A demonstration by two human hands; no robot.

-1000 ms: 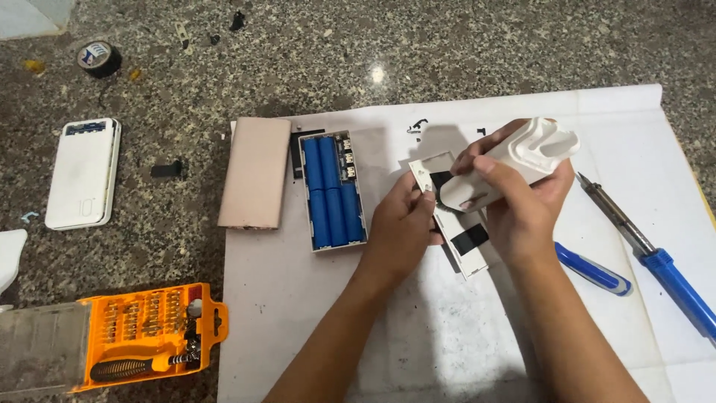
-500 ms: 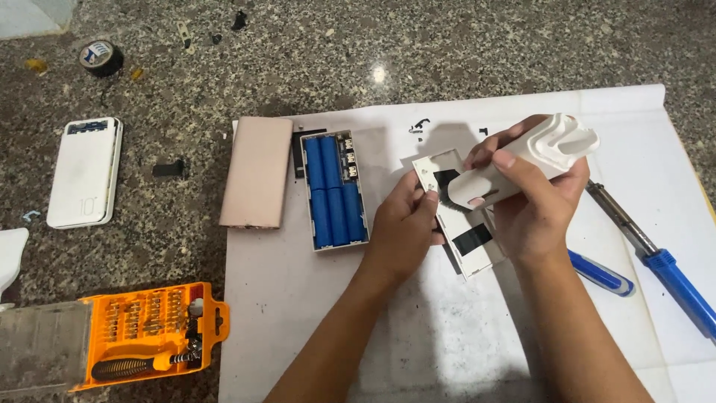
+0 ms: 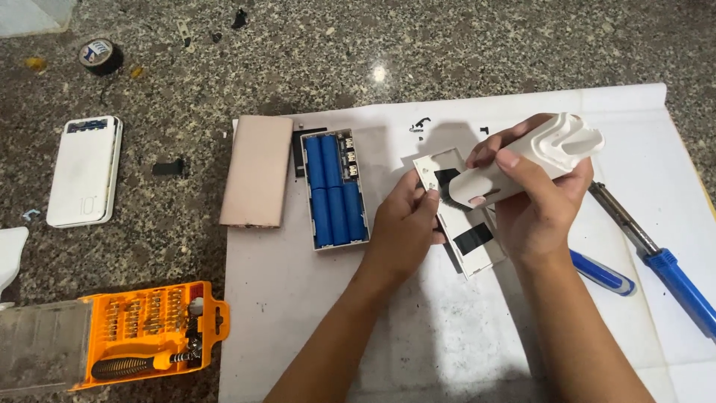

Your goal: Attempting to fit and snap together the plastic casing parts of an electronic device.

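My right hand [image 3: 538, 203] grips a white handheld tool [image 3: 531, 158], its tip pointing down at a white flat cover panel [image 3: 461, 216] with black patches. My left hand [image 3: 403, 224] holds that panel by its left edge, on the white paper sheet [image 3: 418, 328]. To the left lies an opened power bank tray [image 3: 333, 188] with several blue cylindrical cells, and beside it a pink-gold shell [image 3: 257, 179].
A blue-handled soldering iron [image 3: 656, 250] and a blue-handled screwdriver [image 3: 600, 272] lie right of my hands. An orange screwdriver-bit case [image 3: 153, 332] sits at bottom left, a white power bank [image 3: 83, 170] at left, a tape roll [image 3: 101, 56] at top left, all on the granite counter [image 3: 298, 45].
My right hand has lifted and swung the white tool up and to the right, so its tip now points at the panel. My left hand has stayed on the panel.
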